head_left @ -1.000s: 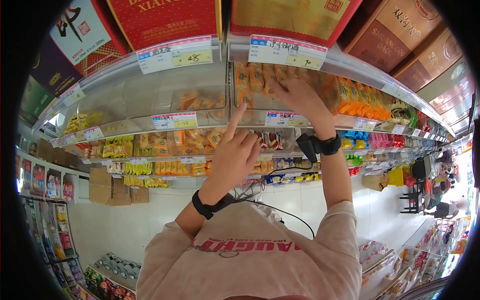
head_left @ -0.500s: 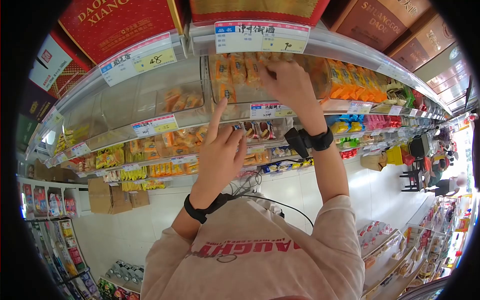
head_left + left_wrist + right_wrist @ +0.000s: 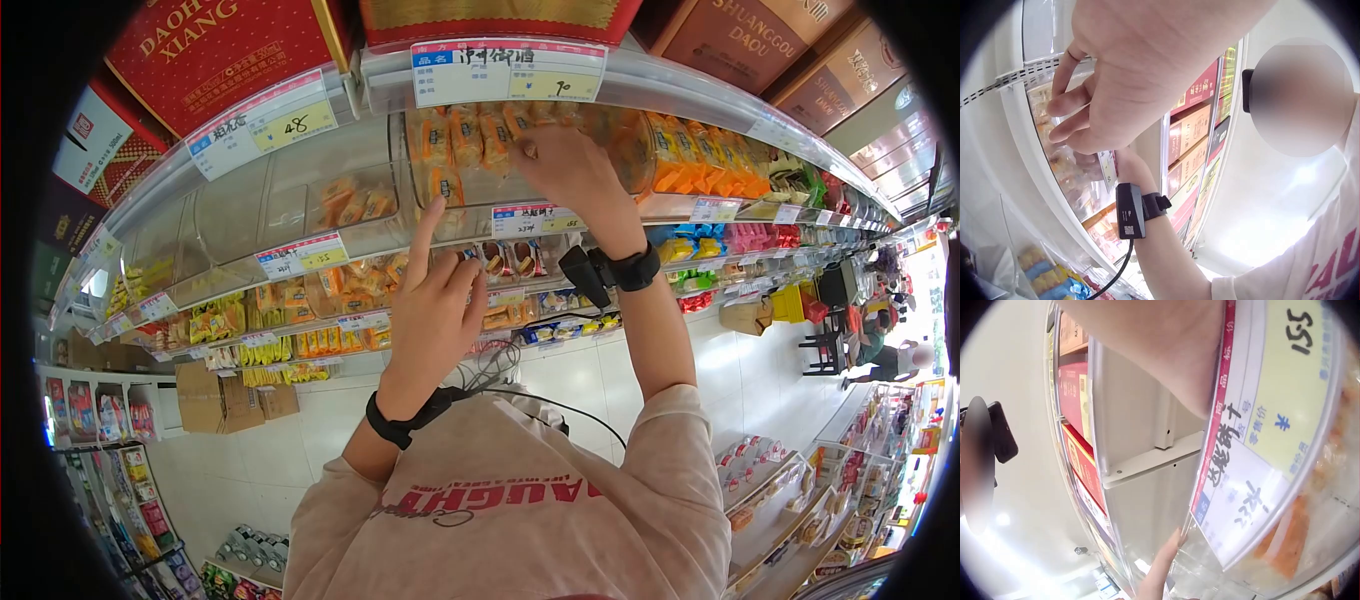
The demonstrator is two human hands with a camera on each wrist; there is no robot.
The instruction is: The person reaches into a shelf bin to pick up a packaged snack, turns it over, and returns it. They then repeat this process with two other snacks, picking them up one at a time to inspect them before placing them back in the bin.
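Note:
In the head view my right hand [image 3: 572, 175] reaches over the front of a clear plastic bin [image 3: 490, 190], fingers bent down among small orange-and-clear snack packets [image 3: 466, 135]. Its fingertips are hidden, so I cannot tell whether they pinch a packet. The packets stand in a row along the back, and one single packet [image 3: 443, 187] lies nearer the front left corner. My left hand [image 3: 437, 315] is in front of the bin, index finger extended to the front wall beside that packet, other fingers bent. The right wrist view shows the left index finger [image 3: 1163, 565] at the clear wall.
A handwritten price tag [image 3: 536, 218] hangs on the bin's front. Loose packets [image 3: 350, 200] lie in the left neighbouring bin; upright orange packets [image 3: 700, 155] fill the right one. Boxed bottles [image 3: 230, 75] stand on the shelf above. Lower shelves hold more snacks. A cable [image 3: 570, 408] trails from the wrist cameras.
The head view has turned, so the shelf appears shifted left and up. My right hand has stayed in the bin over the packets; the left index finger keeps at the front wall.

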